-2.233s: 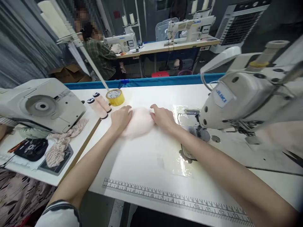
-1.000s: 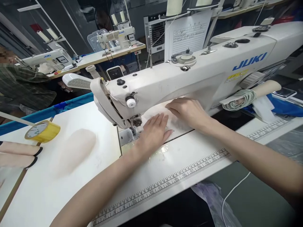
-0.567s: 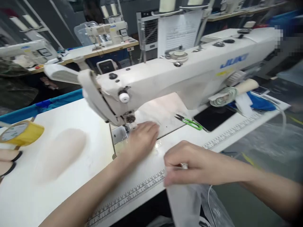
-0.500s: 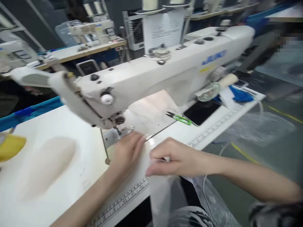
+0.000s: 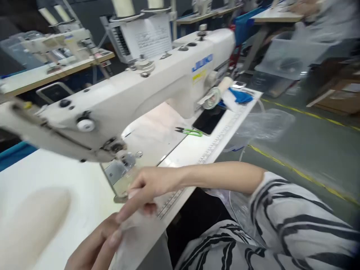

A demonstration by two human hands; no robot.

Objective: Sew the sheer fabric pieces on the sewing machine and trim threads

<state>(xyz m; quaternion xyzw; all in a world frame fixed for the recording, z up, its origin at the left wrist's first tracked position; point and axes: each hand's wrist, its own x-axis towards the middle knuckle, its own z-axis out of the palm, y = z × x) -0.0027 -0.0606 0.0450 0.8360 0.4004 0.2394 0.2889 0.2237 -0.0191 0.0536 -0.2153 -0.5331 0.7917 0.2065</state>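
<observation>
A piece of thin white, partly see-through fabric (image 5: 142,234) hangs from my hands over the table's front edge. My left hand (image 5: 97,240), low in the view, pinches one end of it between thumb and fingers. Closed on the same fabric, my right hand (image 5: 147,187) is just in front of the sewing machine's needle area, its index finger reaching to the left fingertips. The white sewing machine (image 5: 168,80) stands behind both hands. Its presser foot (image 5: 125,159) is close above the metal plate, with no fabric visible under it. Motion blurs the fabric's edges.
Green-handled thread snips (image 5: 191,132) lie on the machine bed beside a black phone (image 5: 209,119). A rolled tape (image 5: 212,98) and blue cloth (image 5: 240,95) sit farther right. A printed ruler (image 5: 216,142) runs along the table's front edge. Clear plastic (image 5: 264,123) lies on the floor.
Both hands have come away from the needle area toward the table's front edge, and their fingertips have met on the fabric. The camera view has swung right.
</observation>
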